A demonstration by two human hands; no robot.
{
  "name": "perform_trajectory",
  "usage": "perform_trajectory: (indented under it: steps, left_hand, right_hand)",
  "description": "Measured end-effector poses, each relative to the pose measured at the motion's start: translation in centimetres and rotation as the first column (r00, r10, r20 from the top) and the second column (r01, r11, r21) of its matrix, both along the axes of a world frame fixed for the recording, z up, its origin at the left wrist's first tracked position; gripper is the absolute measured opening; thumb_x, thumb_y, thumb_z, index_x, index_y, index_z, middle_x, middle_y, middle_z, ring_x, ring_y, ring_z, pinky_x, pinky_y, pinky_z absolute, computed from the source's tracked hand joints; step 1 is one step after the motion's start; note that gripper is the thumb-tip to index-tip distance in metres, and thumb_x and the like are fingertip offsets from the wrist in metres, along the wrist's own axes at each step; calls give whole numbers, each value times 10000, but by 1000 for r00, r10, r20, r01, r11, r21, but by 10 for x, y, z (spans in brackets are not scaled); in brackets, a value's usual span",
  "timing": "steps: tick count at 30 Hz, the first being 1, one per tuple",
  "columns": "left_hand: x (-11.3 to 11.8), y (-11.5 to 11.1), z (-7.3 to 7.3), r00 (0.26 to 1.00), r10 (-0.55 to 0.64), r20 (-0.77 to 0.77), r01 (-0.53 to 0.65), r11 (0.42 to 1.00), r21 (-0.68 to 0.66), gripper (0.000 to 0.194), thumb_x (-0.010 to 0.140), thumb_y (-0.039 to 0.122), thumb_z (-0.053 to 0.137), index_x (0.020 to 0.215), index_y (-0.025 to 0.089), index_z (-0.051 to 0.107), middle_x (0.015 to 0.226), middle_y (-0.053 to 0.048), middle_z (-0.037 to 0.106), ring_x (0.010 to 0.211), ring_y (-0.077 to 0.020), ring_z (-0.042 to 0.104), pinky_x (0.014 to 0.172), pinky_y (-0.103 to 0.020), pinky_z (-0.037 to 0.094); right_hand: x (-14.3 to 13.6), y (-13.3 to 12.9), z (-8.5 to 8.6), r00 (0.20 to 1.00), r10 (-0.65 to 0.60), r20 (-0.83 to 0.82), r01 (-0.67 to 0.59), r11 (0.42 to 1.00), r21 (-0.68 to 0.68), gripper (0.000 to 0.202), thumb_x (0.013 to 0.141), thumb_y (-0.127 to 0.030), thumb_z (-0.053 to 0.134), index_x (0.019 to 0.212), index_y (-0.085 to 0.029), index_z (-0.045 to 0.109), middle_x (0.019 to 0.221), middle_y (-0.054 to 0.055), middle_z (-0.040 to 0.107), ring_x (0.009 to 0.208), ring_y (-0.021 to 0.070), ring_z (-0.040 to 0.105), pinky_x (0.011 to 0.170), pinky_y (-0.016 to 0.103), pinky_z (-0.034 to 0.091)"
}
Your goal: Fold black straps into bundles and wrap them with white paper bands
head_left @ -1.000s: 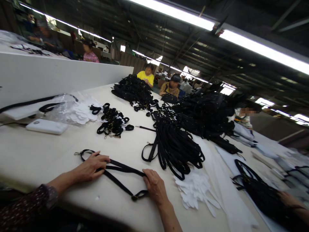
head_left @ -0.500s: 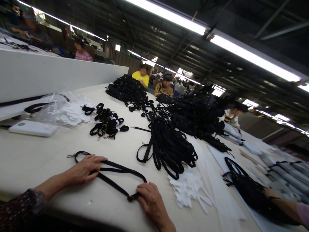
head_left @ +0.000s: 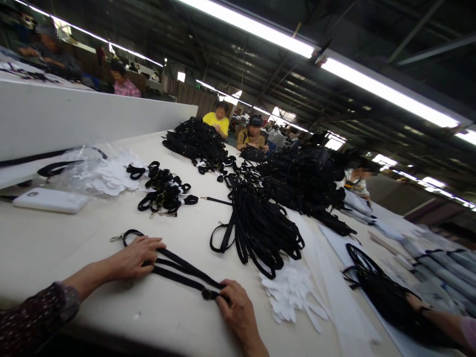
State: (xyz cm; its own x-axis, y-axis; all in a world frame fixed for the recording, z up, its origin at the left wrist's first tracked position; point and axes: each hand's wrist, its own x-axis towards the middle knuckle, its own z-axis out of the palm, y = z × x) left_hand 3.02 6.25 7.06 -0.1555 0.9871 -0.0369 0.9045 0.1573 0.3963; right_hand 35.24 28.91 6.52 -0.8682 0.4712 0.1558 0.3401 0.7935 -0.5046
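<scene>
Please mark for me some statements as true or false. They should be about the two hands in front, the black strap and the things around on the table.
1. The left hand and the right hand touch the same strap. True.
2. The buckle is nearer to the left hand. False: it is close to the right hand.
3. A metal hook is to the left of the left hand. True.
4. The yellow shirt is across the table. True.
5. All the white pieces are inside the plastic bag. False: many lie loose near the right hand.
</scene>
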Motion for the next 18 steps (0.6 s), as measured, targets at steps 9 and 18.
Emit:
perform_trajectory:
  steps: [9,18]
  left_hand:
    - [8,1,-11,997,-60,40,51,978,204,138,954,223,513,849,230,602,1057,-3,669,1003,-183,625,1049,-407,364]
    - [19,-5,-24,997,-30,65,13,972,237,171,990,181,452,865,219,562,1014,-36,631,928,-180,592,853,-297,445]
  right_hand:
    - [16,4,-9,995,-26,-97,41,988,149,222,866,-125,581,1037,-247,653,967,20,724,904,212,680,806,347,539]
    - [-6,-13,21,998,59,-36,-51,982,184,317,836,-252,694,1150,-286,666,1320,61,658,1233,274,601,1084,498,435]
